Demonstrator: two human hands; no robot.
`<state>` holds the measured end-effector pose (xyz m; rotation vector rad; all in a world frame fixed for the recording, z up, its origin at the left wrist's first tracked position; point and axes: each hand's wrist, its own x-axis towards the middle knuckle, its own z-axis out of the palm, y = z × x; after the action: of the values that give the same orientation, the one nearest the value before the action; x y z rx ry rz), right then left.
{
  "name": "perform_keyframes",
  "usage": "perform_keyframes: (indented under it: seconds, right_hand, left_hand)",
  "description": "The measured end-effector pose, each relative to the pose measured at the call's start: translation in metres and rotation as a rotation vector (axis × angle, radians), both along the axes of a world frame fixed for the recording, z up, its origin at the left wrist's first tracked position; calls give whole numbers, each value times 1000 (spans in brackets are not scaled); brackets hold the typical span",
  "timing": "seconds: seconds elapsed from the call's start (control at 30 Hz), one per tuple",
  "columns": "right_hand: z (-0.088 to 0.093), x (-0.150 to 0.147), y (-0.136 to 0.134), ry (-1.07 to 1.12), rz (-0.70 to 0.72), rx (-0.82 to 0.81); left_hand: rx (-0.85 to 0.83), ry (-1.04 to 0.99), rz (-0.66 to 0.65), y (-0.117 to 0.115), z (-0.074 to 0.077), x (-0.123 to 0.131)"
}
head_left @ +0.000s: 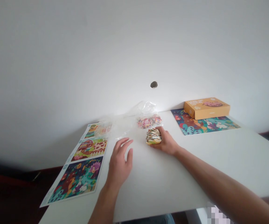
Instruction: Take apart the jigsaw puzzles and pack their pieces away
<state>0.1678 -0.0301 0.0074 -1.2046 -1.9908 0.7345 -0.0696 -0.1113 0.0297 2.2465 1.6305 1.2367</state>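
Note:
My right hand (166, 142) grips a thick stack of jigsaw puzzle pieces (153, 136), their layered edges facing left, at the middle of the white table (148, 183). Whether the stack rests on the tabletop or hangs just above it I cannot tell. Left of it, my left hand (120, 160) holds nothing, its fingers apart and slightly curled. Just behind the stack lies a clear plastic bag (149, 121) with more colourful pieces in it. Another clear bag (104, 128) lies farther left, its contents pale and blurred by the plastic.
Along the table's left side runs a printed sheet (78, 174) with several pictures. At the back right an orange puzzle box (206, 108) sits on a dark, colourful picture (209, 127). A white wall (134, 56) with a small hole (154, 84) stands behind the table.

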Motion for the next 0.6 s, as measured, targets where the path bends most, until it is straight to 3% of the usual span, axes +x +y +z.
perform_keyframes:
  seconds: [0.1, 0.17, 0.23, 0.4, 0.5, 0.6]
  right_hand:
    - [0, 0, 0, -37, 12, 10]
    - [0, -1, -1, -57, 22, 43]
    - [0, -2, -1, -55, 17, 68]
    - [-4, -4, -1, -76, -28, 45]
    - [-4, -1, 3, 16, -208, 37]
    - [-3, 6, 8, 168, -409, 17]
  left_hand:
    - [-44, 214, 235, -39, -30, -19]
    - [-67, 278, 233, -53, -47, -31]
    - [-79, 280, 165, -53, -55, -38]
    - [-83, 228, -72, -2, -48, -22]
    - [-110, 247, -172, 38, -39, 13]
    - [-125, 278, -181, 65, -33, 47]
